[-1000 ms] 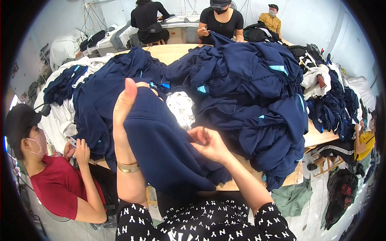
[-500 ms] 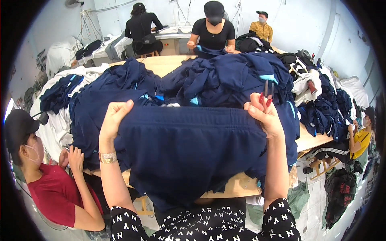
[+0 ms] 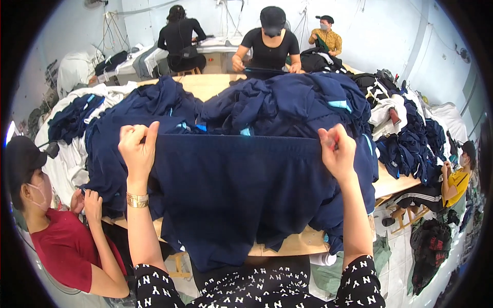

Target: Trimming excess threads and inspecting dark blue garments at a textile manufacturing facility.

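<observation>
A pair of navy shorts (image 3: 231,179) hangs by its elastic waistband between my two hands, above the near side of the table. My left hand (image 3: 138,146) is closed on the waistband's left end, thumb up. Around the other end my right hand (image 3: 339,153) is closed, and a small red and metal tool, mostly hidden by the fingers, lies in it too. The waistband runs almost straight, pulled taut, with the leg parts hanging loose below. Behind it rises a large heap of navy garments (image 3: 303,100) with light blue trim.
A wooden table (image 3: 213,84) bears the heap. Close at left works a person in a red top (image 3: 72,251); another in black (image 3: 269,46) holds a navy garment across the table. White cloth (image 3: 61,149) lies left, mixed garments (image 3: 405,138) right. Dark clothes (image 3: 431,251) lie on the floor.
My hands have moved slightly apart and the waistband is stretched tighter, its gathers smoothed. The red-handled tool in my right hand, plain before, is now mostly hidden.
</observation>
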The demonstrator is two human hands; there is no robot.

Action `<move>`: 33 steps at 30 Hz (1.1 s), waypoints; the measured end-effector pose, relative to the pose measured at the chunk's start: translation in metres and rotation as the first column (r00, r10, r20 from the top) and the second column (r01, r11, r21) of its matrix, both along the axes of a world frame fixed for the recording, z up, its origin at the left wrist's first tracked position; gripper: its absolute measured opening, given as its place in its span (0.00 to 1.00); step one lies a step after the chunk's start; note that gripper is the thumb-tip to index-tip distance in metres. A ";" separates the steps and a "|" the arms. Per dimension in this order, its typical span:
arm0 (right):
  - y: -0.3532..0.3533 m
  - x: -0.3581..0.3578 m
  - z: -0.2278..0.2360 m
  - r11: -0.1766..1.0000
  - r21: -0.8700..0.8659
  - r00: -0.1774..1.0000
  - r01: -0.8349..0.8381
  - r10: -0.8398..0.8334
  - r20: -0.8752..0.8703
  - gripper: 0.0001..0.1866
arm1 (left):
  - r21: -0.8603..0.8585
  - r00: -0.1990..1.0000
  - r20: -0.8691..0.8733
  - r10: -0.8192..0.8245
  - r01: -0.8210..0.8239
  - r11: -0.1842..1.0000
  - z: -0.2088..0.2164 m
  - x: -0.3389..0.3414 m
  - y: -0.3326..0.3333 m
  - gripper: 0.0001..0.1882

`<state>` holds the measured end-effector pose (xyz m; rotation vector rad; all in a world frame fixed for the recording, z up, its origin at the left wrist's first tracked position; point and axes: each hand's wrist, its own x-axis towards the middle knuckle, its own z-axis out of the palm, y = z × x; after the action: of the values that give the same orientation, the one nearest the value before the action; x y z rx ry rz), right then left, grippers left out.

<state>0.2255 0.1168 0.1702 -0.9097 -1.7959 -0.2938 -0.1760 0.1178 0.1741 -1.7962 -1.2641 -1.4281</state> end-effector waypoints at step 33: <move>-0.164 0.007 -0.207 0.772 -0.632 0.879 0.069 -0.348 -0.328 0.17 | 0.221 -0.014 0.677 0.736 0.958 -0.185 -0.206 0.170 -0.157 0.27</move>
<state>0.2326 -0.0476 -0.0363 -1.5115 -1.3681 0.3606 -0.0063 -0.0396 -0.0314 -1.3720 -4.1435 -3.0459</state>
